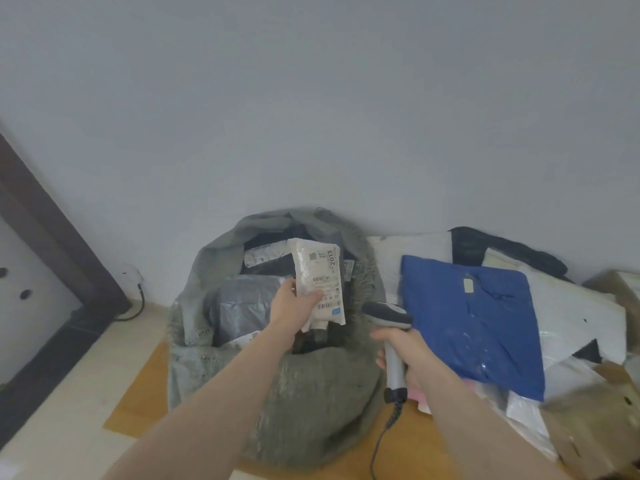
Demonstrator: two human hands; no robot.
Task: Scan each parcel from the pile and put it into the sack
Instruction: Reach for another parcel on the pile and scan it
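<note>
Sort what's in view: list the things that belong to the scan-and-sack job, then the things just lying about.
Job:
white parcel, held in the left hand
scanner, gripped by the right hand
green sack, open, parcels inside
parcel pile, blue parcel on top

Lying about:
dark wooden frame
black cable at the wall
</note>
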